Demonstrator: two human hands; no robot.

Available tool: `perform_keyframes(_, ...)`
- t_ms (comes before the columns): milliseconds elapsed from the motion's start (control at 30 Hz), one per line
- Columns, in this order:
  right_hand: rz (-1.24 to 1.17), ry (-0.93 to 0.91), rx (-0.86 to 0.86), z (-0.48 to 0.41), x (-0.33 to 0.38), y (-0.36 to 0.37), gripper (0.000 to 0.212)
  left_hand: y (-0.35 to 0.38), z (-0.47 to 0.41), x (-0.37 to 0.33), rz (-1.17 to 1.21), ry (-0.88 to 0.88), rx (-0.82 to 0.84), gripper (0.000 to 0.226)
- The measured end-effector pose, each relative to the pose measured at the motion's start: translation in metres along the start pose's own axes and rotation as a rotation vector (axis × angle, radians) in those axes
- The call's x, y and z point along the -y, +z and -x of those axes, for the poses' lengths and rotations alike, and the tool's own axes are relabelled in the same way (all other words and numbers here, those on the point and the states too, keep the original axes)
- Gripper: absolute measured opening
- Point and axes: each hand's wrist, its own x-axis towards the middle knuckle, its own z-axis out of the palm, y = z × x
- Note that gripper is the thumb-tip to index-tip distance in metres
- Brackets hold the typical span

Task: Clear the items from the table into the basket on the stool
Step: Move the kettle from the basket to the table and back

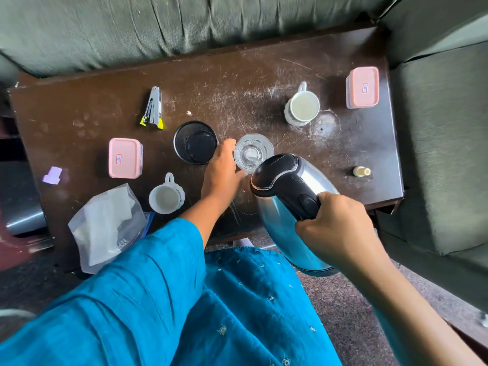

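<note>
Steel and black plastic: gripping the kettle (287, 204) by its handle with the right hand (340, 228), fingers clamped round it, body hanging off the near edge of the table (79, 107), spout end tipping forward over the glass (253, 151). Reaching the left hand (224, 170) forward from the teal sleeve (148, 273), fingers curling against the glass's left side, between it and the black mesh cup (195, 142); looking like a grasp, though not showing whether fully closed. Standing upright, the glass, straight ahead at mid-table, just beyond both hands, the left one nearer and touching. Still lying around: two pink lidded boxes (124, 158) (362, 87), two white mugs (166, 198) (302, 105), a stapler (153, 108), a small bottle (361, 171), a clear bag (108, 225) at the near left corner. Seeing neither basket nor stool here, so not knowing which way to carry. Probably lifting the glass straight up next, keeping clear of the kettle's spout overhanging its right rim.
</note>
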Motion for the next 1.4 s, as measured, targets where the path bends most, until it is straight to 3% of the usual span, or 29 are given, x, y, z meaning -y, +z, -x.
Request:
perform_keyframes(1000,0.007,-0.010,0.008,-0.001,0.016,-0.013,0.024,0.000,-0.001,0.001,-0.019,-0.104,0.051,0.058)
perform_keyframes(1167,0.058,-0.001,-0.007,-0.002,0.015,-0.012,0.014,0.001,-0.002,0.000,-0.017,-0.109,0.051,0.057)
perform_keyframes(1400,0.056,0.007,0.012,-0.002,0.017,-0.012,0.017,0.001,-0.002,0.000,0.005,-0.089,0.054,0.049)
